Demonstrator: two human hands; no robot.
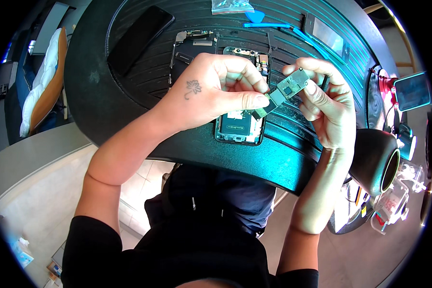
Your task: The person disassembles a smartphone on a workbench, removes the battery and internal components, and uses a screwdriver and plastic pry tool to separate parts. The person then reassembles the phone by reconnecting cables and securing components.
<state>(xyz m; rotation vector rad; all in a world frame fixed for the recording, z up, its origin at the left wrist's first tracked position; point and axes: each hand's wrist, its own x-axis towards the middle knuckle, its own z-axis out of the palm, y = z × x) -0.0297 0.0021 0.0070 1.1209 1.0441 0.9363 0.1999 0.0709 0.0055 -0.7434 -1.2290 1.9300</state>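
Note:
Between both hands, a small green circuit board [284,92] is held up at a slant above the table. My left hand [225,89] pinches its lower left end between thumb and fingers. At the upper right end, my right hand [324,91] grips it with thumb and forefinger. Below the hands lies an opened phone body [240,128] with its battery and inner parts showing; my left hand hides its middle. A detached phone screen assembly [194,45], inner side up, rests just left of it, partly behind my left hand.
On the dark ridged table [144,103] lie a black phone [141,36], blue pry tools [266,25], a clear bag [232,6] and a grey device with a screen [327,36]. A dark rounded vessel [375,161] stands right of my right forearm, near a red stand [386,89].

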